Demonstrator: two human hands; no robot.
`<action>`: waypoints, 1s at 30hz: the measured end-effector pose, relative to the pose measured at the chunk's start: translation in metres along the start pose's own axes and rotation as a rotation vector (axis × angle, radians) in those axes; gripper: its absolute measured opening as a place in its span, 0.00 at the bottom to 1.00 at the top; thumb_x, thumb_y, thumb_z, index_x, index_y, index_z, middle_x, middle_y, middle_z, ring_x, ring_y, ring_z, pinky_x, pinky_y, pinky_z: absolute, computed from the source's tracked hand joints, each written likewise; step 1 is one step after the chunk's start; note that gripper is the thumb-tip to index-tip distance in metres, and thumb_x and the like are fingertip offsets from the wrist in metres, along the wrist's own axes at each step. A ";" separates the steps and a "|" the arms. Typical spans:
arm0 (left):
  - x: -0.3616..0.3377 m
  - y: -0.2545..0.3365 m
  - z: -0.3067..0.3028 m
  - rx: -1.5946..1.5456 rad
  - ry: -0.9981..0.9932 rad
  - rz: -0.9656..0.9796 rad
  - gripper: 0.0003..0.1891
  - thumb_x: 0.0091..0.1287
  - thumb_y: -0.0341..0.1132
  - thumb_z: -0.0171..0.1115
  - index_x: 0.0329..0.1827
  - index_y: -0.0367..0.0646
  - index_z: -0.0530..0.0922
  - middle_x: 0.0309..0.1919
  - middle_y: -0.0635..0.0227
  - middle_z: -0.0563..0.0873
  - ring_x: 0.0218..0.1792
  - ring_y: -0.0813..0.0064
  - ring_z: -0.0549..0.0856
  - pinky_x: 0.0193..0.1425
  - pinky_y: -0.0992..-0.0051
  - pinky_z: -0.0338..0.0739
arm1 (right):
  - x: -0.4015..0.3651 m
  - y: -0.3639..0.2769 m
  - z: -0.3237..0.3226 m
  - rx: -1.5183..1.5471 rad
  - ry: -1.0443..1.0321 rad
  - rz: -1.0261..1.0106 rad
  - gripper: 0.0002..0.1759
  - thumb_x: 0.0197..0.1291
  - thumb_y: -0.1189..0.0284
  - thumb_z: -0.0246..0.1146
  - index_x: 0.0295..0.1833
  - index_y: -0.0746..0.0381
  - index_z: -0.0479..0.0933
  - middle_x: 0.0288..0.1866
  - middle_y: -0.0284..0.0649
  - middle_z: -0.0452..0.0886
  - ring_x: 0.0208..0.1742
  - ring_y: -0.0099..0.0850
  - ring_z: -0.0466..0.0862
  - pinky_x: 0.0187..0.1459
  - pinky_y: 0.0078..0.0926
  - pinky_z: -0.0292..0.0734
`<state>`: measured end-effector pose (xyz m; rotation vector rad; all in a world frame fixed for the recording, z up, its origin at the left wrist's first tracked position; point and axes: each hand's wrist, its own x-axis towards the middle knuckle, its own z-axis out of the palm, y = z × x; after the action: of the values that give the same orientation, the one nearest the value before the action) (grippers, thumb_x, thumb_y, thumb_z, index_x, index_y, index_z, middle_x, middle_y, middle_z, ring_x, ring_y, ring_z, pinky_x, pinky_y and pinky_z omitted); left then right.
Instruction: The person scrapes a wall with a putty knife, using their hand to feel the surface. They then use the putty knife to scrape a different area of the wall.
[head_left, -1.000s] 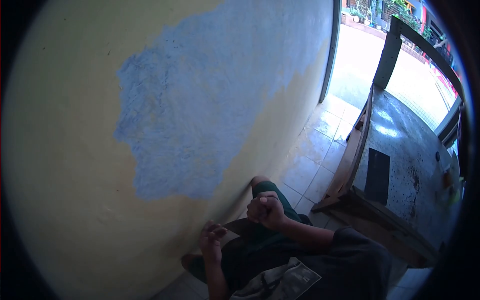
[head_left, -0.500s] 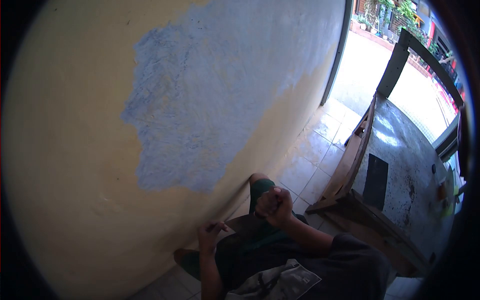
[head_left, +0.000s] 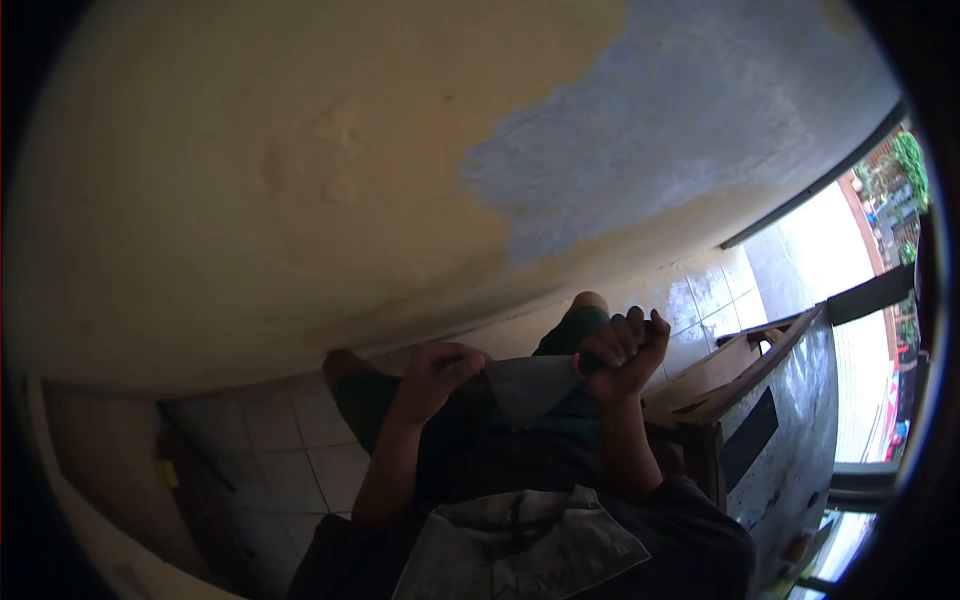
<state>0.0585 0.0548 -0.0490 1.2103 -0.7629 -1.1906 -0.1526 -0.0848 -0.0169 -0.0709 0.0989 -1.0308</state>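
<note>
My right hand (head_left: 625, 355) is wrapped round the dark handle of a putty knife (head_left: 535, 388), with a bit of red showing where handle meets blade. The wide, flat blade lies across above my lap. At the blade's left end, my left hand (head_left: 437, 382) has its fingertips pinched together against the edge. Ahead of both hands rises a yellowish wall (head_left: 330, 230) with a large blue-grey patch (head_left: 650, 150) on it, rough at its border.
A worn grey table (head_left: 790, 410) with a wooden frame and a dark rectangle on top stands at my right. White floor tiles (head_left: 290, 450) run along the wall's foot. Past the doorway (head_left: 820, 235) are bright ground and plants.
My view has swung left, so the patch and the table sit further right. The blade now lies level between my hands, and my left fingertips have come to its edge.
</note>
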 end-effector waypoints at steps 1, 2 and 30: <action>-0.001 0.012 0.003 -0.022 -0.036 0.014 0.14 0.66 0.37 0.62 0.39 0.32 0.84 0.32 0.65 0.86 0.37 0.78 0.83 0.46 0.78 0.75 | 0.003 0.001 -0.001 0.050 -0.010 0.025 0.22 0.65 0.58 0.48 0.19 0.55 0.60 0.13 0.28 0.57 0.15 0.20 0.58 0.16 0.16 0.57; -0.003 0.019 0.006 -0.051 -0.058 0.037 0.14 0.67 0.37 0.61 0.40 0.31 0.83 0.34 0.65 0.87 0.38 0.78 0.83 0.47 0.77 0.75 | 0.004 0.000 -0.002 0.100 -0.017 0.041 0.22 0.65 0.58 0.48 0.19 0.55 0.60 0.13 0.28 0.57 0.14 0.19 0.58 0.16 0.16 0.58; -0.028 0.056 0.019 0.020 -0.252 0.394 0.11 0.50 0.24 0.69 0.37 0.41 0.85 0.34 0.62 0.88 0.42 0.68 0.87 0.59 0.63 0.71 | 0.005 0.008 0.028 0.240 -0.434 0.113 0.27 0.66 0.54 0.54 0.17 0.52 0.56 0.11 0.27 0.58 0.11 0.16 0.58 0.13 0.12 0.63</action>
<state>0.0490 0.0722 0.0131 0.8800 -1.1451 -1.0155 -0.1397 -0.0841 0.0103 -0.0681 -0.4113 -0.8880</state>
